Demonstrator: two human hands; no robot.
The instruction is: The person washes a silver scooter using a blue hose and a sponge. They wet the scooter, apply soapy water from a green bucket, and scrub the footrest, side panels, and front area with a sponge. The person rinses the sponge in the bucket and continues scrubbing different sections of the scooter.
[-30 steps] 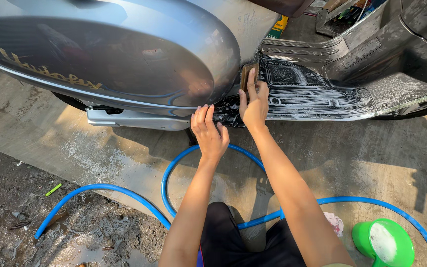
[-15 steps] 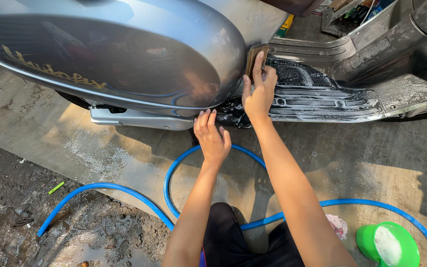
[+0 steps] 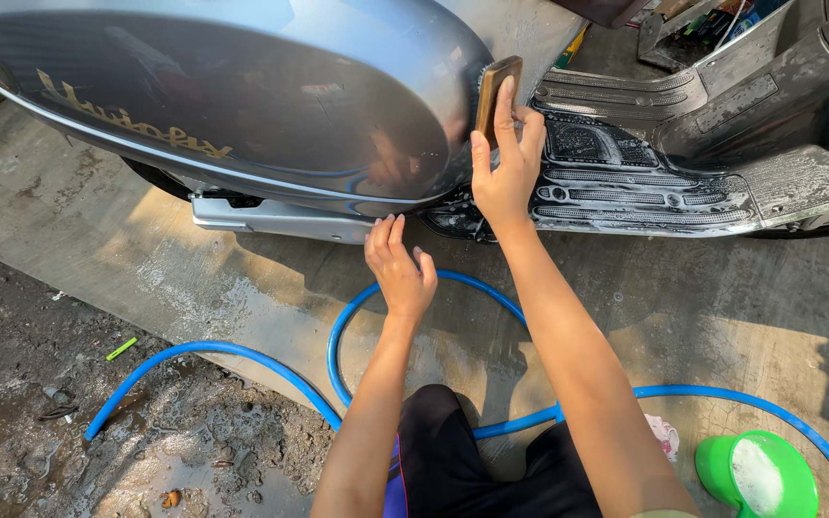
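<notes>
Pressing a brown sponge (image 3: 497,94) flat against the rear edge of the silver scooter panel (image 3: 242,105), the right hand (image 3: 506,173) sat just right of centre near the top of the frame, fingers wrapped together over the sponge and thumb behind it. The left hand (image 3: 400,269) hovered lower, mid-frame, fingers loosely spread and holding nothing, fingertips close to the panel's underside; whether they touched it I could not tell.

Suds covered the black footboard (image 3: 645,182) to the right. From where I stood, the wet seemed the main risk: a soapy sponge gripped only by fingertips could slide out and drop onto the gritty concrete (image 3: 722,317), picking up sand that would scratch the paint on the next stroke. The blue hose (image 3: 242,357) looped around the person's knees at the bottom of the frame, an easy thing to snag when shifting. The green bowl (image 3: 755,475) of foam sat at the lower right, near the right elbow, and a careless pull back could tip it.
</notes>
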